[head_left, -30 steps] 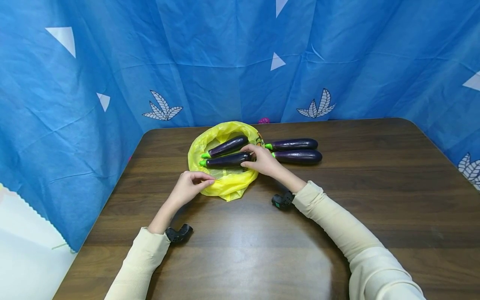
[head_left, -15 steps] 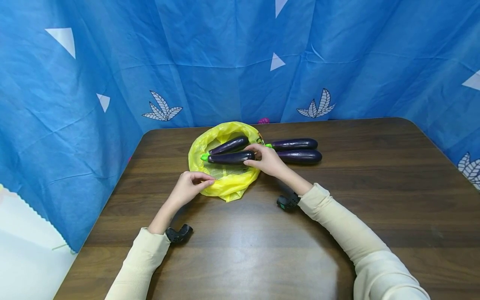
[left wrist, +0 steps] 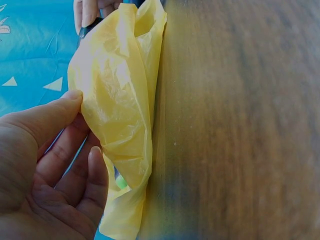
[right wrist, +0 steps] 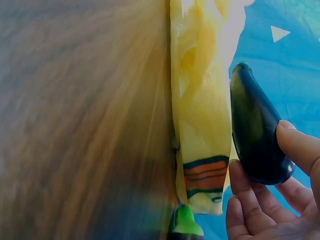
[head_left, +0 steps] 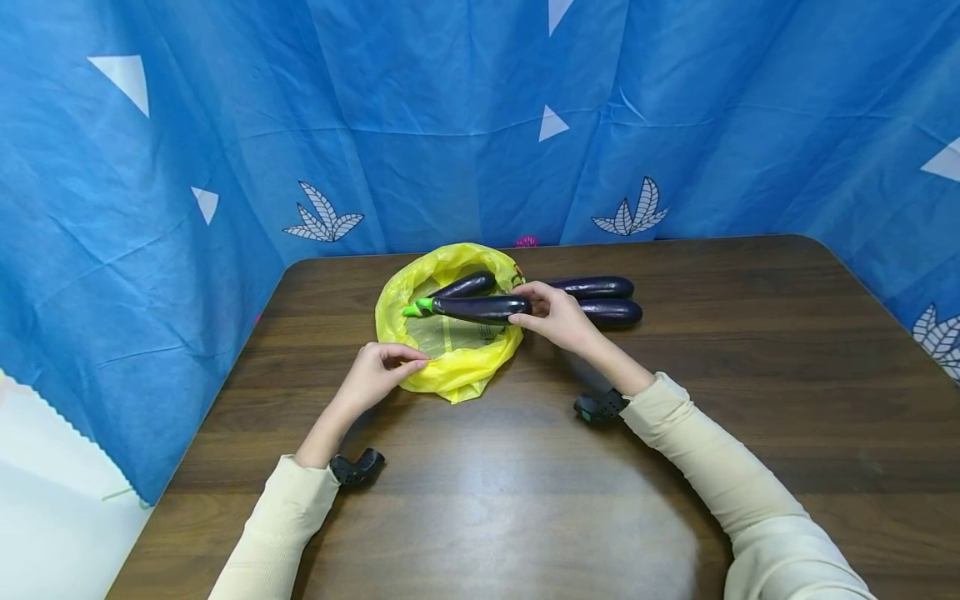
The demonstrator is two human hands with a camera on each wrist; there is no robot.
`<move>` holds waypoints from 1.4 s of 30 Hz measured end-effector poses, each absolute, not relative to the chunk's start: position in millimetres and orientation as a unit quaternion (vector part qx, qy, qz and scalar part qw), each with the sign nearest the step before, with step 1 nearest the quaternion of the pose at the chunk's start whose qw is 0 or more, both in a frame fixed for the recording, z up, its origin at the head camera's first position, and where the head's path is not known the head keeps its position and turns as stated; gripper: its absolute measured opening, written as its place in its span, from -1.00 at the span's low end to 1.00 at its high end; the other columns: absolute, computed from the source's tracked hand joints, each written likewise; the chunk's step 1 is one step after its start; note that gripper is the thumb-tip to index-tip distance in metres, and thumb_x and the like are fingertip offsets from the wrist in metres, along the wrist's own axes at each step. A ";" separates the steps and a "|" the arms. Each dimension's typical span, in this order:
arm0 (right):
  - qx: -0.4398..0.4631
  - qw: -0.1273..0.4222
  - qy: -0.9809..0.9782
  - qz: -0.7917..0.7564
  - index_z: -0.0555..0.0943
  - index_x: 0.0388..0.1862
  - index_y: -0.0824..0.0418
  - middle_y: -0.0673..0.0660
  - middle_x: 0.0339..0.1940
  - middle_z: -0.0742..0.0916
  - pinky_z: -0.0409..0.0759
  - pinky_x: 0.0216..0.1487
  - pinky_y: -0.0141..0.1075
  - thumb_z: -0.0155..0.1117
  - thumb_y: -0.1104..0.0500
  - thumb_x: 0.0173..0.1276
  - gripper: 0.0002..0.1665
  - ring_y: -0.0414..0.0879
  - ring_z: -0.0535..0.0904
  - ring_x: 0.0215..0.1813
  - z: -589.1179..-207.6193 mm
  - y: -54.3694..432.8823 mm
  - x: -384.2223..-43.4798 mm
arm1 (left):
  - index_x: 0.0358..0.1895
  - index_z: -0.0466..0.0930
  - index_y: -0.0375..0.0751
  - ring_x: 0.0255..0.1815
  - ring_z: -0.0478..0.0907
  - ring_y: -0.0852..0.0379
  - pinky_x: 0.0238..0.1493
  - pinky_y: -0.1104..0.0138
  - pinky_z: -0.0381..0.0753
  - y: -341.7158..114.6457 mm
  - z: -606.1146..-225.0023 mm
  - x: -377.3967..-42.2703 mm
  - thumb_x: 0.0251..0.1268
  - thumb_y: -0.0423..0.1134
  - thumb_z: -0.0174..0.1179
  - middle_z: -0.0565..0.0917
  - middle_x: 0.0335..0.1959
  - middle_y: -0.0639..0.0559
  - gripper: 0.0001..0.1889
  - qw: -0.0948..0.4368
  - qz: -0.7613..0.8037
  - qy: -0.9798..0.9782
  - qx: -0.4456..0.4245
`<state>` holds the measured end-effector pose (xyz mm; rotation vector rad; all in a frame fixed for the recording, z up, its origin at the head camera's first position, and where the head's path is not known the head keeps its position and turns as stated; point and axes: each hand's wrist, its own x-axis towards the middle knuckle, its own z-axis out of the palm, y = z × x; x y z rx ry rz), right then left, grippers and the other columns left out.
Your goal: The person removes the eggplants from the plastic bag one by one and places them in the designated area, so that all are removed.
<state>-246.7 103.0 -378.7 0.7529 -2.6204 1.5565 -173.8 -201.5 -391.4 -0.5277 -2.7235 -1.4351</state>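
A yellow plastic bag [head_left: 459, 371] stands with its mouth spread wide. My left hand [head_left: 375, 375] pinches the near-left part of its rim between thumb and finger, as the left wrist view confirms. My right hand [head_left: 561, 323] grips a dark purple eggplant [head_left: 483, 310] by its blunt end, its green stem pointing left. In the right wrist view this eggplant [right wrist: 257, 130] is up at the level of the bag's rim. A second eggplant [head_left: 471, 284] lies inside the bag, partly hidden behind the held one.
Two more eggplants lie side by side on the brown wooden table [head_left: 480, 500], right of the bag: a farther one [head_left: 600, 287] and a nearer one [head_left: 617, 313]. My right hand covers their stem ends in the head view. A blue curtain [head_left: 465, 125] hangs behind the table.
My right hand has raised the eggplant from within the bag and drawn it to the right, its blunt end now over the rim. The left hand has stayed on the bag.
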 end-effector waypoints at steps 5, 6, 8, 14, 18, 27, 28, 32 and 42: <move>0.233 -0.015 -0.825 0.515 0.53 0.09 0.27 0.19 -0.06 0.64 0.47 -0.33 -0.28 0.36 0.21 0.23 -0.55 -0.01 0.58 -0.22 -378.3 109.6 -245.8 | -0.24 0.73 -0.27 -0.41 0.51 0.12 -0.45 0.40 0.47 -201.5 -390.8 -173.7 0.21 -0.31 0.27 0.70 -0.35 0.04 -0.87 0.008 -0.459 -0.872 -0.169; 0.233 -0.017 -0.823 0.518 0.53 0.10 0.27 0.20 -0.04 0.63 0.47 -0.32 -0.28 0.36 0.21 0.23 -0.55 -0.01 0.58 -0.21 -378.1 110.7 -245.4 | -0.24 0.73 -0.27 -0.40 0.51 0.12 -0.45 0.40 0.47 -201.6 -390.8 -173.8 0.21 -0.31 0.28 0.70 -0.35 0.04 -0.87 0.008 -0.459 -0.872 -0.169; 0.232 -0.019 -0.820 0.523 0.53 0.10 0.27 0.20 -0.02 0.63 0.48 -0.30 -0.29 0.35 0.22 0.24 -0.55 0.00 0.59 -0.20 -377.7 112.9 -244.6 | -0.24 0.73 -0.27 -0.40 0.51 0.12 -0.43 0.40 0.48 -201.7 -391.0 -174.0 0.20 -0.31 0.28 0.70 -0.35 0.04 -0.87 0.009 -0.458 -0.872 -0.169; 0.230 -0.023 -0.814 0.533 0.51 0.10 0.31 0.24 -0.01 0.61 0.50 -0.25 -0.30 0.34 0.24 0.25 -0.55 0.03 0.59 -0.17 -377.4 121.8 -241.2 | -0.24 0.73 -0.27 -0.39 0.51 0.11 -0.43 0.39 0.48 -201.5 -391.1 -173.9 0.20 -0.30 0.28 0.70 -0.34 0.03 -0.87 0.008 -0.458 -0.873 -0.168; 0.221 -0.023 -0.818 0.531 0.51 0.11 0.31 0.25 -0.03 0.61 0.48 -0.28 -0.33 0.34 0.21 0.25 -0.54 0.03 0.58 -0.18 -377.4 130.8 -237.6 | -0.23 0.73 -0.27 -0.39 0.51 0.10 -0.44 0.40 0.48 -201.1 -391.1 -173.4 0.21 -0.30 0.28 0.70 -0.33 0.03 -0.86 0.005 -0.459 -0.873 -0.165; 0.202 -0.010 -0.836 0.511 0.50 0.13 0.24 0.22 0.01 0.58 0.50 -0.27 -0.27 0.33 0.15 0.26 -0.53 0.03 0.54 -0.21 -376.6 153.0 -229.7 | -0.22 0.73 -0.27 -0.34 0.54 0.10 -0.39 0.40 0.50 -201.2 -391.4 -173.8 0.22 -0.27 0.27 0.70 -0.31 0.01 -0.84 -0.001 -0.462 -0.873 -0.156; 0.198 -0.008 -0.836 0.511 0.50 0.13 0.23 0.21 0.01 0.58 0.51 -0.26 -0.26 0.33 0.15 0.26 -0.53 0.03 0.55 -0.21 -375.9 154.8 -228.9 | -0.21 0.73 -0.28 -0.34 0.53 0.10 -0.39 0.41 0.50 -200.9 -390.7 -173.6 0.22 -0.28 0.27 0.70 -0.31 0.01 -0.84 -0.001 -0.460 -0.874 -0.155; 0.191 -0.007 -0.838 0.511 0.50 0.14 0.23 0.22 0.05 0.56 0.52 -0.25 -0.29 0.33 0.13 0.26 -0.52 0.04 0.55 -0.20 -374.1 162.0 -225.2 | -0.21 0.71 -0.34 -0.34 0.53 0.05 -0.40 0.43 0.48 -199.7 -390.1 -173.6 0.22 -0.33 0.26 0.69 -0.30 -0.06 -0.84 0.000 -0.458 -0.876 -0.152; 0.184 -0.010 -0.832 0.524 0.46 0.15 0.38 0.34 0.04 0.54 0.48 -0.27 -0.43 0.28 0.26 0.29 -0.53 0.12 0.51 -0.18 -357.3 178.8 -199.4 | -0.21 0.72 -0.30 -0.37 0.52 0.08 -0.41 0.42 0.48 -199.3 -390.3 -171.2 0.21 -0.30 0.27 0.69 -0.32 -0.02 -0.84 -0.005 -0.462 -0.874 -0.151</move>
